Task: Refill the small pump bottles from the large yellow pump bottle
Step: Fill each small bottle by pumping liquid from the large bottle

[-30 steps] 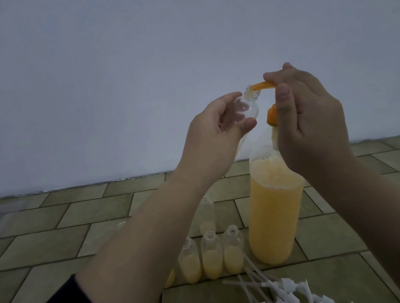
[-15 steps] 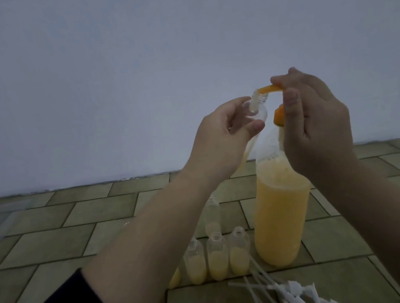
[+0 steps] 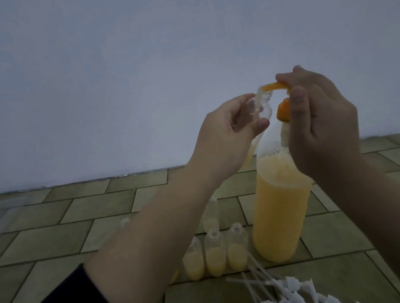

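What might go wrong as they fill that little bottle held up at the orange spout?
1. The small bottle is held tilted in the air by the left hand, its narrow mouth at the spout; a slip could send liquid down the hand.
2. The right hand pressing on the pump could tip the tall big bottle.
3. That would likely topple the open filled bottles beside it.

Clear plastic bottles (image 3: 216, 255); matt tiles (image 3: 46, 241)
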The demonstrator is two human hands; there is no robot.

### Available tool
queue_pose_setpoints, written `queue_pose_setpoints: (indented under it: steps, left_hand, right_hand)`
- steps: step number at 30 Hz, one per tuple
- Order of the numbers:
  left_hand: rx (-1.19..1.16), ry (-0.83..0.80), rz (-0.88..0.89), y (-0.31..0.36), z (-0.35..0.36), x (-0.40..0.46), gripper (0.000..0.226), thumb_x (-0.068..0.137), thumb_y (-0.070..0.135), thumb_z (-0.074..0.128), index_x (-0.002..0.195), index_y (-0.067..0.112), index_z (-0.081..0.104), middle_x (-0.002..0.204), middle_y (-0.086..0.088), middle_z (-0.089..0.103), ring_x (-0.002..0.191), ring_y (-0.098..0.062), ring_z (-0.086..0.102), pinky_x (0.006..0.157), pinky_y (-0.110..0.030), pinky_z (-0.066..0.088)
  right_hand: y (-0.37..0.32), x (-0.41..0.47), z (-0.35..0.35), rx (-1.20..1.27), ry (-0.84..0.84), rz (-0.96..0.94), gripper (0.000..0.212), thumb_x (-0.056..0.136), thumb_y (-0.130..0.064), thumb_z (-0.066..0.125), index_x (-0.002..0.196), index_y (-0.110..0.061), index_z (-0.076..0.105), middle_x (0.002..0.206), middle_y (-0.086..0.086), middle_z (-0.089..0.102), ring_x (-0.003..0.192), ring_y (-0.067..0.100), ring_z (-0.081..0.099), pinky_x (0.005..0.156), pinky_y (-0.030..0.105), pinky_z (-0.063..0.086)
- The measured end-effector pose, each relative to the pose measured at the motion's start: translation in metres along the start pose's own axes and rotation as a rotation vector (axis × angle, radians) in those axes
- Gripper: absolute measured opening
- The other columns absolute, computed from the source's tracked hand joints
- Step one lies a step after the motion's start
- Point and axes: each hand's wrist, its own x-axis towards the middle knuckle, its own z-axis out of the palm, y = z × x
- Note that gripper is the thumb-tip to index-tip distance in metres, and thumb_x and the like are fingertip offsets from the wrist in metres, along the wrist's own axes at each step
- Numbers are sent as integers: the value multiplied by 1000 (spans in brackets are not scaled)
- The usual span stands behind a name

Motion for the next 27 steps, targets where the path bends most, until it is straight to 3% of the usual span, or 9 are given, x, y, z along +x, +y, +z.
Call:
queue_pose_setpoints:
  steps: [21,27]
  left_hand:
    - [-13,46,1,16,0,-5,47,87,11,64,133,12,53,120,-1,65,111,-12,60,101,-36,48]
    - [39,23,-3,13,4,-7,48,87,12,64,134,14,52,121,-1,64,109,-10,60,100,-33,48]
  right_hand:
    - [-9,14,-11,-10,-41,0,50,99,-31,22,119,-6,60,119,10,62,121,22,50,95,26,37]
    - [-1,2,-6,8,-11,6,43,99,-25,26,118,-4,59,118,11,62,120,22,52,95,29,42]
